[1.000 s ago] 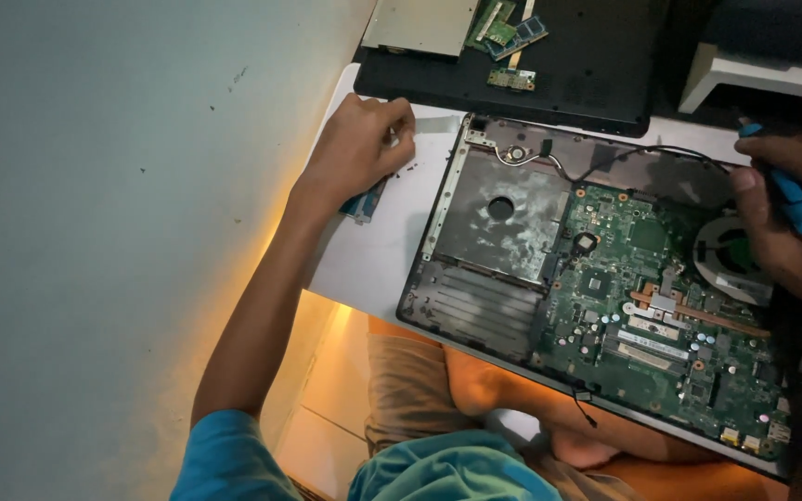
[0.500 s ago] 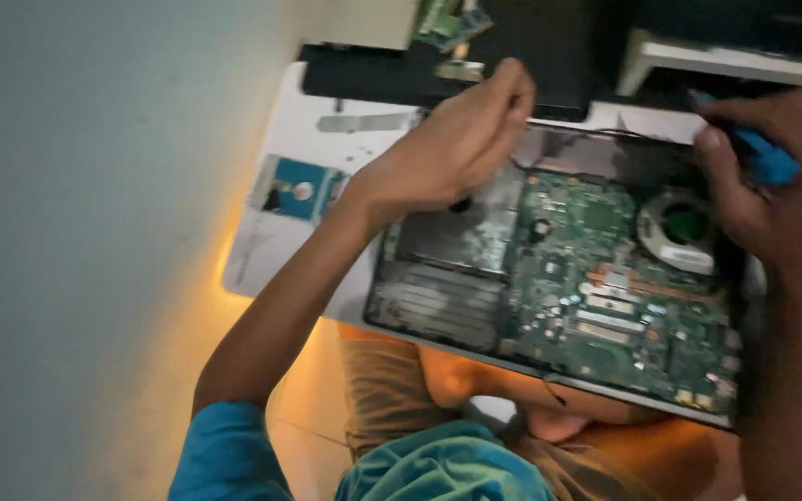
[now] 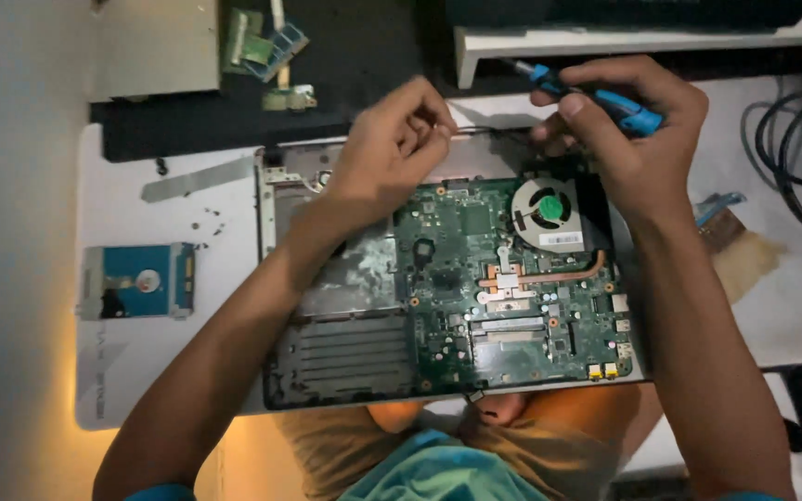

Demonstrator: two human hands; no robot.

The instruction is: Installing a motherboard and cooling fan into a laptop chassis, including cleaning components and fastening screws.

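1. Opened laptop base (image 3: 364, 353) lies on the white desk (image 3: 791, 306) just in front of the person, its cover off and its insides facing up; it is the largest thing in view.
2. Green circuit board (image 3: 475, 278) fills the right half of the base, with a copper pipe (image 3: 559, 274) running across it to a round fan (image 3: 547, 206) at the far right corner.
3. Black mat (image 3: 187, 130) lies on the far side of the desk, carrying a grey metal panel (image 3: 155, 46) and a few small green boards (image 3: 266, 46).
4. Left hand (image 3: 392, 153) reaches over the far edge of the base, thumb and fingertips pressed together as if pinching something small; what they pinch is too small to tell.
5. Right hand (image 3: 628, 130) is curled around a blue-handled screwdriver (image 3: 596, 93), held above the far edge of the base near the fan, close to the left hand.
6. Hard drive (image 3: 136, 281) with a blue label rests on the desk, well to the left of the base.
7. Grey metal strip (image 3: 197, 178) and several tiny screws (image 3: 206, 223) lie between the mat and the drive.
8. Black cables (image 3: 795, 148) loop at the far right.
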